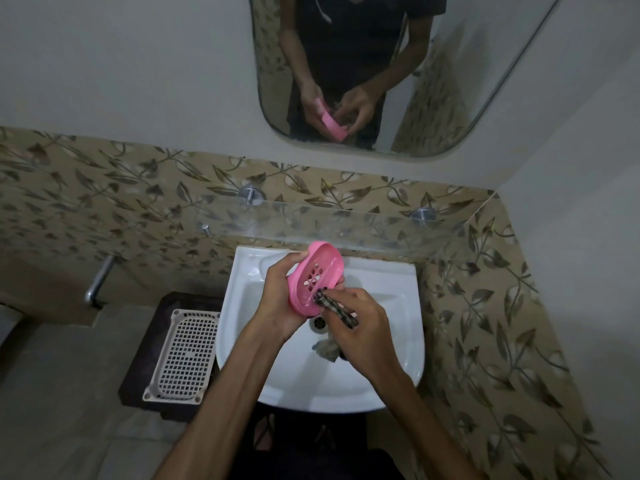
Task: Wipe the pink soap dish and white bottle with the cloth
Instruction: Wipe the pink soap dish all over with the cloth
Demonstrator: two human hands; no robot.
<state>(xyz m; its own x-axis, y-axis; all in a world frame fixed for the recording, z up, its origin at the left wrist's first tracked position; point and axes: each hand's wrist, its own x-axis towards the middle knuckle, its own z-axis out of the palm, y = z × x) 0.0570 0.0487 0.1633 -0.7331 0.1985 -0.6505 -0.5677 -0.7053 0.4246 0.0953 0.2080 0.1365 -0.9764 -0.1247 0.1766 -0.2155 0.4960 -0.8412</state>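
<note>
1. we see the pink soap dish (316,277) tilted over the white sink (388,341), gripped by our left hand (277,299) fingers.
2. our right hand (363,327) fingers pinch the cloth (337,308) against the dish's lower rim.

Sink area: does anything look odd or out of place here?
Only mildly: a white perforated tray lies tilted beside the sink. The white bottle is nowhere in view. Nothing looks spilled or broken.

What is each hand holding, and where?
Left hand grips the pink soap dish round its lower end; right hand pinches the cloth against the dish.
</note>
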